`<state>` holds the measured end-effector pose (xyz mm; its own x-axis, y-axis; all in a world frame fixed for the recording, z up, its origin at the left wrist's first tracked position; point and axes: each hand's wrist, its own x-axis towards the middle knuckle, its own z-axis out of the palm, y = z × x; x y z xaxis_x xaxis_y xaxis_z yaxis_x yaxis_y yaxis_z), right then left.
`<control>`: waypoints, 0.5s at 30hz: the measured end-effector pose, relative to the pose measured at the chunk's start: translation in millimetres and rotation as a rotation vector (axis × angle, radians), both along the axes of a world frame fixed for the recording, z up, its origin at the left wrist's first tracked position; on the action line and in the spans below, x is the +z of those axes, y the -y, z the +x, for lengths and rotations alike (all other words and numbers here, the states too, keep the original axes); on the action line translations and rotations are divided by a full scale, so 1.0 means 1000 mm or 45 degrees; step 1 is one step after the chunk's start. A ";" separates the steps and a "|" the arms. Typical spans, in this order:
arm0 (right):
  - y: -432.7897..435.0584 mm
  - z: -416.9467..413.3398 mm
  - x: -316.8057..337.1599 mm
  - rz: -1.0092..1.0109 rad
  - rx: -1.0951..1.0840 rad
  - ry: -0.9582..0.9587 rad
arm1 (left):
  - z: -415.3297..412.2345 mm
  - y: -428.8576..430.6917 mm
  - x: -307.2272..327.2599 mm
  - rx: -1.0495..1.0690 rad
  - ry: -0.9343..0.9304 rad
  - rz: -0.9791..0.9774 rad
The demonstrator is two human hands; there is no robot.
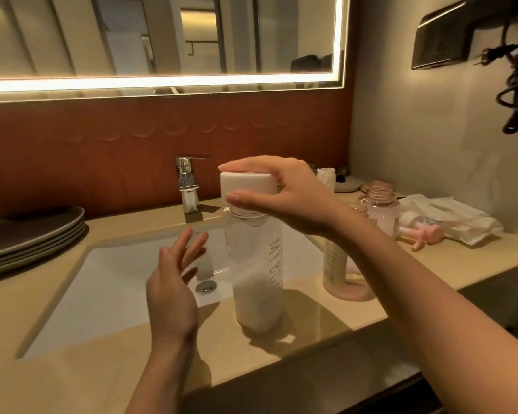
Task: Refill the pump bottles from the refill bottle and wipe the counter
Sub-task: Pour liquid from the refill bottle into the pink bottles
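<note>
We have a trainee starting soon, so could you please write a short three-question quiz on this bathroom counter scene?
1. True or false: the right hand holds the white cap at the top of the clear bottle.
2. Multiple choice: the left hand is A) turning the tap, B) open and holding nothing, C) lifting a plate.
3. Short answer: the pink bottle stands open; where is its pump head?

Key: 1 true; 2 B; 3 lying on the counter beside the bottle.
</note>
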<state>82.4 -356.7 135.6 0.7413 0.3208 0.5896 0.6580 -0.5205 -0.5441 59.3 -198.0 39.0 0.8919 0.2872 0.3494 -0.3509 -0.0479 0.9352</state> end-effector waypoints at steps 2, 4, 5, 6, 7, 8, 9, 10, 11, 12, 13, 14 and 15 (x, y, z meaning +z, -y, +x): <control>0.000 -0.001 -0.001 -0.008 -0.012 0.017 | 0.000 0.000 0.000 0.083 0.027 -0.030; 0.001 -0.001 0.000 -0.035 -0.018 0.032 | -0.001 0.006 -0.001 0.119 0.066 -0.057; 0.002 -0.002 0.000 -0.064 -0.020 0.048 | -0.002 0.010 0.000 0.130 0.094 -0.091; 0.003 -0.003 0.000 -0.099 -0.023 0.070 | -0.003 0.014 0.000 0.143 0.122 -0.143; 0.003 -0.003 0.001 -0.127 -0.024 0.086 | -0.004 0.017 0.000 0.140 0.151 -0.207; 0.003 -0.004 0.001 -0.140 -0.023 0.088 | -0.005 0.020 0.000 0.099 0.174 -0.262; 0.003 -0.005 0.002 -0.143 -0.022 0.085 | -0.006 0.024 -0.002 0.014 0.195 -0.294; 0.003 -0.005 0.002 -0.151 -0.026 0.092 | -0.007 0.027 -0.004 -0.095 0.208 -0.307; 0.002 -0.006 0.002 -0.168 -0.047 0.116 | -0.008 0.031 -0.005 -0.189 0.217 -0.277; 0.002 -0.006 0.002 -0.204 -0.089 0.150 | -0.009 0.035 -0.007 -0.238 0.224 -0.190; 0.000 -0.006 0.002 -0.258 -0.151 0.189 | -0.010 0.041 -0.010 -0.251 0.223 -0.075; -0.002 -0.007 0.001 -0.323 -0.230 0.231 | -0.010 0.046 -0.012 -0.233 0.215 0.023; -0.005 -0.008 0.000 -0.391 -0.322 0.276 | -0.009 0.052 -0.013 -0.197 0.198 0.088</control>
<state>74.0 -351.6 135.7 0.6888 0.3298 0.6456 0.5713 -0.7952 -0.2033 49.8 -249.7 25.5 0.8572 0.1220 0.5003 -0.4989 -0.0441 0.8655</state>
